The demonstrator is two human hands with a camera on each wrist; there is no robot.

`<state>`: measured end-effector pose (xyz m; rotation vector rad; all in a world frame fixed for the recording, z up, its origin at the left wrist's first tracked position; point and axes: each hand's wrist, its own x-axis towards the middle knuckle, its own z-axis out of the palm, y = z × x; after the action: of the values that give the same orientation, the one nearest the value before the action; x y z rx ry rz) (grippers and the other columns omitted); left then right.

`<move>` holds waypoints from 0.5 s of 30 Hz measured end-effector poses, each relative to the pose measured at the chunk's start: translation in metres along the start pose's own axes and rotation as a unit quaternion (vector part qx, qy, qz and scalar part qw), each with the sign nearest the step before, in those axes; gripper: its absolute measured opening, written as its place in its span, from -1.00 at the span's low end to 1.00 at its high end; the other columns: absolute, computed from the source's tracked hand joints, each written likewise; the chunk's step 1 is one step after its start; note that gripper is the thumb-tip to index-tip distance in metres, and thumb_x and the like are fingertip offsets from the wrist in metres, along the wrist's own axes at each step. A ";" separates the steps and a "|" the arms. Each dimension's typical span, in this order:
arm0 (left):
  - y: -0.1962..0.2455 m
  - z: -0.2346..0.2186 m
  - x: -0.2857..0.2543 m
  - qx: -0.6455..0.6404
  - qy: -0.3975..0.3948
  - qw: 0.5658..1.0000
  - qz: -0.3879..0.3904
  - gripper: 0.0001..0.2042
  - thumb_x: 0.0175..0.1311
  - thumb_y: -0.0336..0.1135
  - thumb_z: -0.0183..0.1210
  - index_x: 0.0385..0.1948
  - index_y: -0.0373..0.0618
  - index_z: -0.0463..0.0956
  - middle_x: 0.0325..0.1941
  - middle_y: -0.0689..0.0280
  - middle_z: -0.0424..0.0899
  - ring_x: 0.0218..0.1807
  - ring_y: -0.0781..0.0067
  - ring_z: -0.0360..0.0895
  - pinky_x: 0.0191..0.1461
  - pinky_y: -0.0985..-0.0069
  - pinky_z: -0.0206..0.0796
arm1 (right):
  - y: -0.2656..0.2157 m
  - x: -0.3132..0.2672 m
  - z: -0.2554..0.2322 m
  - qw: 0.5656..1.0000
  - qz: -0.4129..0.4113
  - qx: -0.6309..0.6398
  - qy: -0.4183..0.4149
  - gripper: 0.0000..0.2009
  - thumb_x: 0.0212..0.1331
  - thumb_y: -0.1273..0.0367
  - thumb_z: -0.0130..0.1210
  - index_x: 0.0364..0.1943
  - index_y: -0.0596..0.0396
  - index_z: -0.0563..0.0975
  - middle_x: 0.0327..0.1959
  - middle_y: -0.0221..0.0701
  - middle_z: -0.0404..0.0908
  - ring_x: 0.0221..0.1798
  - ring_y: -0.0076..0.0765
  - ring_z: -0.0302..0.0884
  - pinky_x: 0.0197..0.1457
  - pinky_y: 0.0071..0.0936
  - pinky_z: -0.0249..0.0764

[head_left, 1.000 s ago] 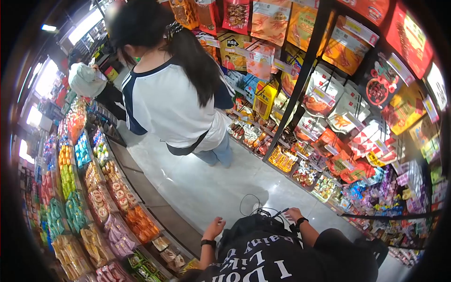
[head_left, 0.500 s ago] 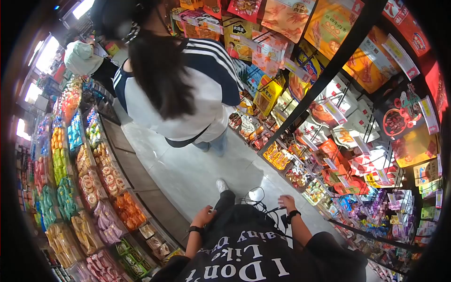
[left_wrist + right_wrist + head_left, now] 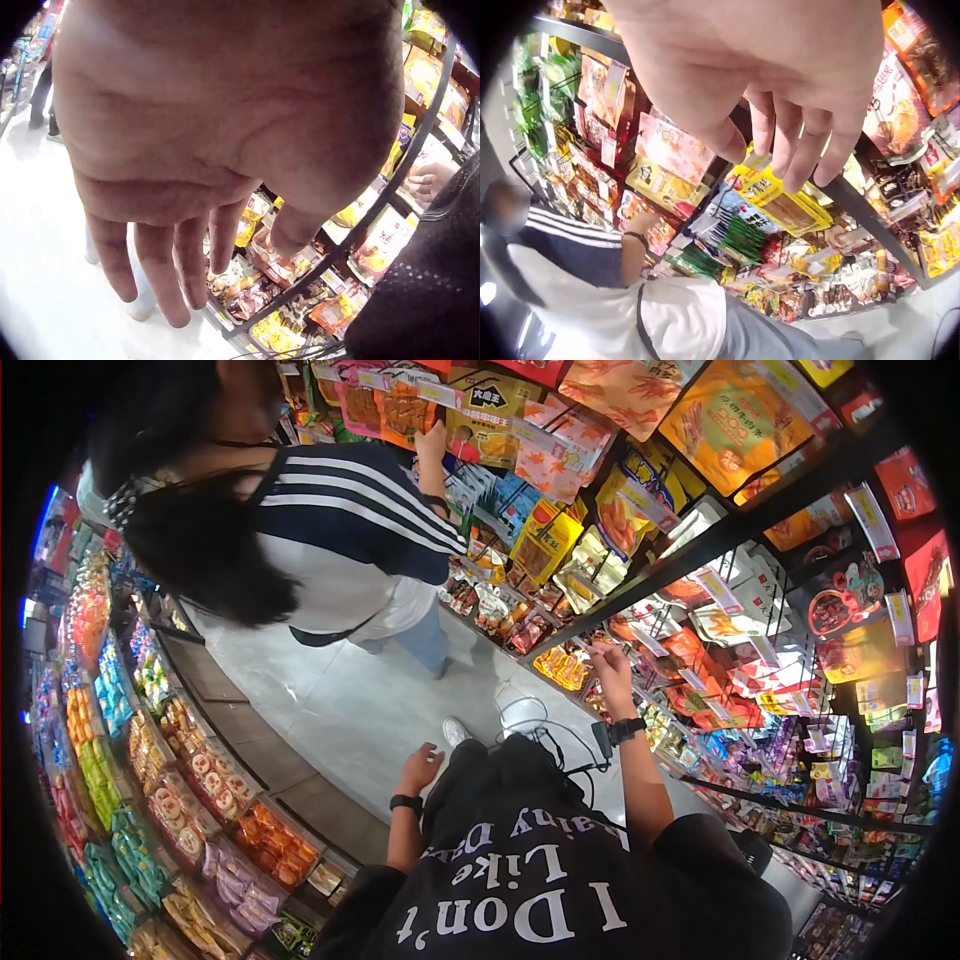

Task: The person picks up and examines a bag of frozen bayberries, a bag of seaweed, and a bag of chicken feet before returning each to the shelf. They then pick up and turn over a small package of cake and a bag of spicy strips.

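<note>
The fingers [image 3: 156,274] of the left hand [image 3: 422,765] hang loosely and a little apart, holding nothing; those of the right hand [image 3: 608,668] bend gently, thumb apart, also holding nothing. Whether the right fingertips touch the display is unclear.

Largest is the tall black metal rack [image 3: 770,515] of hanging plastic snack bags, near the right hand. Across the grey floor [image 3: 345,710], beyond the left hand, runs a low, curved counter of clear bins [image 3: 268,842] with coloured wrapped snacks. Between them stands another person in a white top with navy, white-striped sleeves [image 3: 345,520], one arm raised to the hanging bags. A bright yellow plastic bag [image 3: 546,542] hangs on the rack, beyond the right fingers in the right wrist view. Small yellow-wrapped packets [image 3: 561,668] lie low by the rack, beside the right hand in the head view. Smallest, a black wristband [image 3: 628,729] circles the right wrist.
</note>
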<state>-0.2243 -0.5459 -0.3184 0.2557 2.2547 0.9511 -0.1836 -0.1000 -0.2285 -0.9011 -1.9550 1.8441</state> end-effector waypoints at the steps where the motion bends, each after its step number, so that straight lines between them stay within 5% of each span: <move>1: -0.006 -0.008 0.004 -0.001 0.001 1.000 -0.011 -0.57 0.25 -0.06 0.19 -0.04 -0.24 0.52 -0.14 -0.09 0.68 -0.07 -0.09 0.64 0.01 0.17 0.47 | -0.007 0.001 0.006 1.000 0.009 0.006 0.000 -0.79 0.36 0.40 0.05 0.02 0.11 0.49 -0.07 -0.46 0.64 -0.10 -0.51 0.60 -0.09 -0.55 0.50; 6: -0.024 -0.040 0.009 0.042 -0.006 0.997 -0.060 -0.53 0.25 -0.03 0.17 -0.01 -0.28 0.51 -0.09 -0.10 0.67 0.00 -0.07 0.62 0.07 0.18 0.44 | -0.055 -0.008 0.043 0.997 0.032 0.063 0.024 -0.72 0.30 0.44 0.08 0.08 0.15 0.46 -0.02 -0.43 0.63 -0.10 -0.50 0.62 -0.13 -0.57 0.50; 11: -0.048 -0.050 0.022 0.048 -0.042 0.996 -0.063 -0.53 0.25 -0.02 0.16 0.01 -0.27 0.51 -0.07 -0.09 0.66 0.03 -0.06 0.61 0.09 0.18 0.43 | -0.094 0.012 0.066 0.995 0.016 0.095 0.024 -0.41 0.29 0.39 0.10 0.39 0.16 0.18 0.41 -0.17 0.22 0.27 -0.32 0.43 0.25 -0.41 0.36; 15: -0.048 -0.060 0.042 0.046 -0.045 0.995 -0.076 -0.52 0.25 -0.02 0.16 0.03 -0.25 0.50 -0.06 -0.08 0.67 0.04 -0.06 0.60 0.11 0.19 0.42 | -0.107 0.050 0.080 0.989 -0.022 0.132 0.069 -0.30 0.27 0.38 0.12 0.45 0.13 0.06 0.51 -0.18 0.04 0.42 -0.22 0.22 0.42 -0.32 0.18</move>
<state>-0.2912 -0.5963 -0.3420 0.1604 2.2041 0.7425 -0.2955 -0.1282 -0.1445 -0.8685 -1.5894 1.9028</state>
